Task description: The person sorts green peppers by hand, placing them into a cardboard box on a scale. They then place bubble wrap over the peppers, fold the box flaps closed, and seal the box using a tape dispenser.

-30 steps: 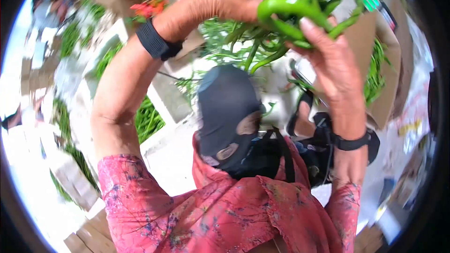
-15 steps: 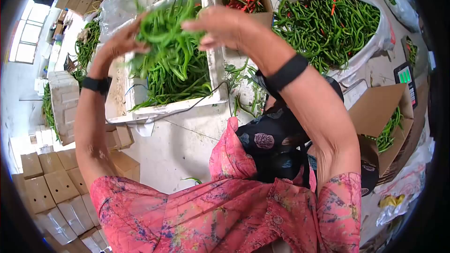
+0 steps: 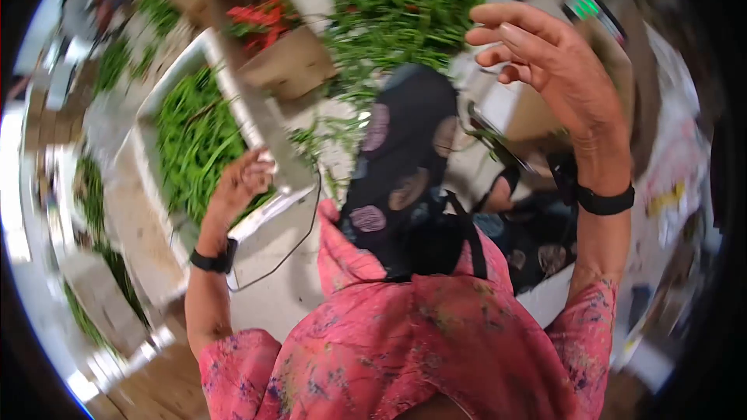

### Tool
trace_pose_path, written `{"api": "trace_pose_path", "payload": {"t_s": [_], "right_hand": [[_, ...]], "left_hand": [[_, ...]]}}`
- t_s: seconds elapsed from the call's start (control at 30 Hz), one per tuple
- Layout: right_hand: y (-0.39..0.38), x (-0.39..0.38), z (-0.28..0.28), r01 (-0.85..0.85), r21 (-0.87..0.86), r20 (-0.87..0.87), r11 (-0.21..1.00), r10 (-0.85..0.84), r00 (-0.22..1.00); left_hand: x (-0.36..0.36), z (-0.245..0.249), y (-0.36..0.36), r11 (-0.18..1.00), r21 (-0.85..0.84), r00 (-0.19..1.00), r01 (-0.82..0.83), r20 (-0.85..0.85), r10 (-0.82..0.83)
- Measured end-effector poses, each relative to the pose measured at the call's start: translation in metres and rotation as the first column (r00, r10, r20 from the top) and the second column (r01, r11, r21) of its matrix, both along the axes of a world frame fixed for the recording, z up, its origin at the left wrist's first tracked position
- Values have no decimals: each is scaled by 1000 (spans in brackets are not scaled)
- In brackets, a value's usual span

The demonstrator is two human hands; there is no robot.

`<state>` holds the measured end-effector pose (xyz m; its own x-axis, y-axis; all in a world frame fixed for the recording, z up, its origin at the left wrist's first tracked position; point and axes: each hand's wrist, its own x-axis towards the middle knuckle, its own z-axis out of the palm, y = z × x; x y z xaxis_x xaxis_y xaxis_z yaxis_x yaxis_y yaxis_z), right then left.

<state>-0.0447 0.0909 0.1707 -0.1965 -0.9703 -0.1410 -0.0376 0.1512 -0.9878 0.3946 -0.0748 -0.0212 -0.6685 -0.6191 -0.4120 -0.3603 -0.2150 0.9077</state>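
My left hand (image 3: 240,185) is over the near right corner of a white foam box (image 3: 264,140), its fingers loosely bent and apart, a little blurred. No pepper shows in it. Long green chili peppers (image 3: 194,132) fill the box beside that hand. My right hand (image 3: 556,62) is raised at the upper right, fingers apart and curved, with nothing between them. Behind its fingertips lies a big heap of green chili peppers (image 3: 405,12) with a few red ones among them.
A cardboard box (image 3: 292,70) of red chili peppers (image 3: 261,19) stands beyond the foam box. A scale with a lit green display (image 3: 583,5) is at the upper right, near an open carton (image 3: 537,120). A dark cable (image 3: 292,253) loops across the floor. Loose peppers lie about.
The handful of green peppers between my hands has been let go. My right hand has moved away to the right, and my left is lower at the box's corner. The view has turned right.
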Motion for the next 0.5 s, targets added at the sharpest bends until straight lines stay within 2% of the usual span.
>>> {"api": "trace_pose_path", "payload": {"t_s": [0.03,0.07,0.1,0.13,0.17,0.2,0.23,0.37,0.4,0.43,0.5], "right_hand": [[26,-12,0,72,-21,-10,997,-72,997],[52,-22,0,148,-33,1,988,-148,989],[81,-31,2,216,-31,1,976,-216,976],[108,-36,3,273,-27,7,962,-273,962],[135,-41,3,316,-26,22,948,-315,949],[160,-45,-1,380,-27,32,925,-379,925],[188,-52,-2,435,-34,37,900,-434,900],[292,-73,-23,567,-100,143,818,-552,821],[310,-75,-33,640,-95,173,762,-621,765],[324,-74,-45,704,-78,207,706,-679,704],[320,-68,-53,710,-58,241,701,-681,692]], "left_hand": [[-16,-14,11,997,64,999,51,-18,-50],[-26,-36,24,980,200,999,13,29,-19],[-40,-47,30,963,198,983,181,-5,-183],[-44,-74,36,934,280,975,223,-43,-220],[-44,-97,42,912,318,966,259,-81,-246],[-28,-141,38,876,404,961,262,-191,-199],[-28,-161,41,872,421,966,252,-170,-196],[-62,-204,47,901,359,966,243,-8,-257],[-72,-207,49,910,325,957,259,42,-288],[-81,-210,50,918,292,947,269,95,-307],[-96,-224,55,929,198,920,313,181,-349]]}}
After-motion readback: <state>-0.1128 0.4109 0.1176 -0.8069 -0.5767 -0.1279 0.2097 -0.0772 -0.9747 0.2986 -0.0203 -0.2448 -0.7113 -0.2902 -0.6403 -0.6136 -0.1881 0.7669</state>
